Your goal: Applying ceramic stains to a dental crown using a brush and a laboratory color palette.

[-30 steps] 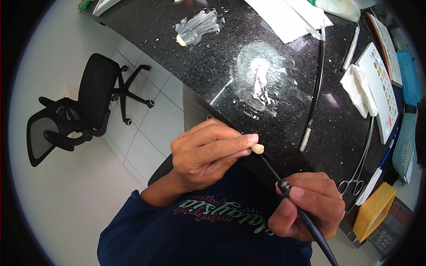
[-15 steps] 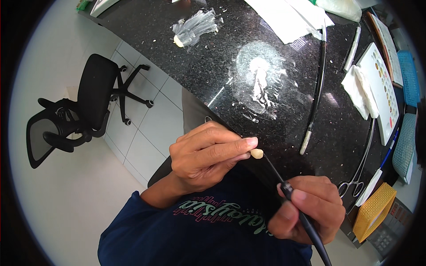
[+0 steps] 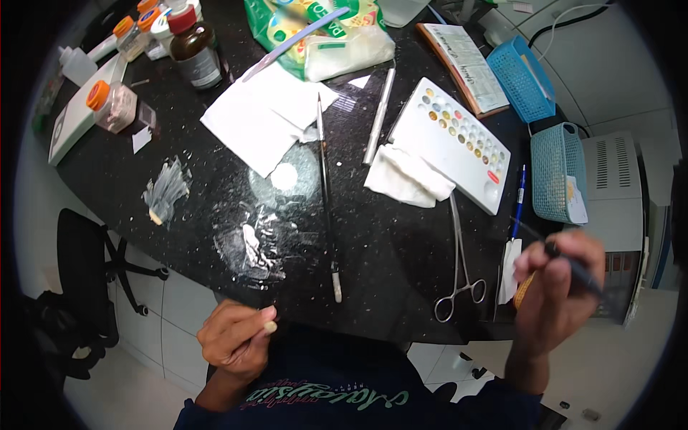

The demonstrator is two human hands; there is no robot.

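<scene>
Near the front edge of the table, my left hand is closed, pinching a small cream-coloured tooth crown at the fingertips. Out to the right, my right hand grips a slim black-handled tool like a pen. Its thin dark tip points up and left, over the area by a blue pen. Motion blurs this hand and the tool, so the tip's kind cannot be made out. Beneath the right hand, a yellow basket is mostly hidden.
On the black table lie a long brush, scissor-handled forceps, a white palette with coloured wells, and a folded cloth. White smears mark the surface. Bottles and jars stand far left; blue baskets stand right.
My right hand has swung away from the crown to the right, still gripping the tool. The left hand keeps its pinch on the crown. The view has shifted toward the table's right side.
</scene>
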